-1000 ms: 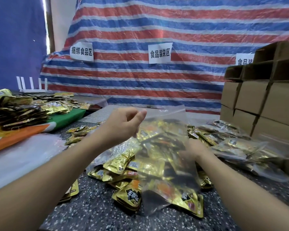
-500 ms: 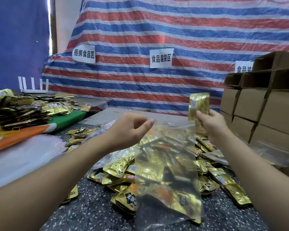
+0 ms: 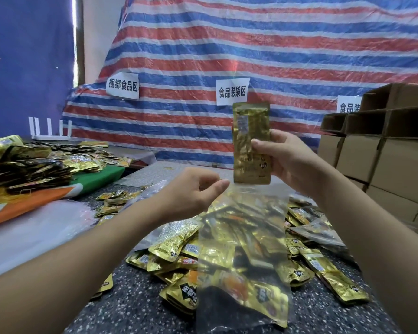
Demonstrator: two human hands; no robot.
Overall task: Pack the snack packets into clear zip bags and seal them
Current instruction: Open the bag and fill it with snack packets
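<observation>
My left hand (image 3: 191,191) pinches the top left edge of a clear zip bag (image 3: 246,247), which hangs down over the table. My right hand (image 3: 290,162) grips a long gold snack packet (image 3: 250,141) upright, its lower end just above the bag's mouth. A heap of gold snack packets (image 3: 176,251) lies on the speckled table (image 3: 130,304) beneath and around the bag, partly seen through the plastic.
Another pile of gold packets (image 3: 34,160) sits on a green and orange cloth at the left. Stacked cardboard boxes (image 3: 384,155) stand at the right. A striped tarp (image 3: 251,44) with paper signs hangs behind. A white router (image 3: 50,131) stands at the far left. Filled clear bags (image 3: 319,230) lie right.
My right hand rose from the pile with a gold packet and now holds it upright above the bag's mouth. My left hand kept its pinch on the bag's edge.
</observation>
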